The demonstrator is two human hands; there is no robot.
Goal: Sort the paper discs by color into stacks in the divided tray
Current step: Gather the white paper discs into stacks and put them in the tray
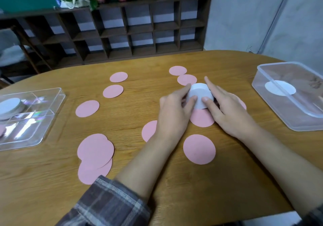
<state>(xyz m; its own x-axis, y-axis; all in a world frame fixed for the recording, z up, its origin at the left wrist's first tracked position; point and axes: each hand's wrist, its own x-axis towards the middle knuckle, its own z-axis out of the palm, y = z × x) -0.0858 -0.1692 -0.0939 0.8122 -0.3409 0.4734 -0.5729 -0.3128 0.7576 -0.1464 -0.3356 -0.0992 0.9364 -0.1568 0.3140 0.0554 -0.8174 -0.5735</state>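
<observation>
Nearest, two overlapping pink discs [95, 149] lie on the wooden table [52, 182]. I count eleven pink ones loose there, some partly hidden. At centre, the left hand [173, 114] and right hand [229, 110] each pinch the curled white disc [199, 95] between thumb and fingers. On the left, the divided tray [31, 138] holds one white stack [9, 108]. On the right, a clear tub [297, 124] holds one flat white disc [279, 89].

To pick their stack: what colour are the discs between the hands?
The discs are white; head view shows them.
</observation>
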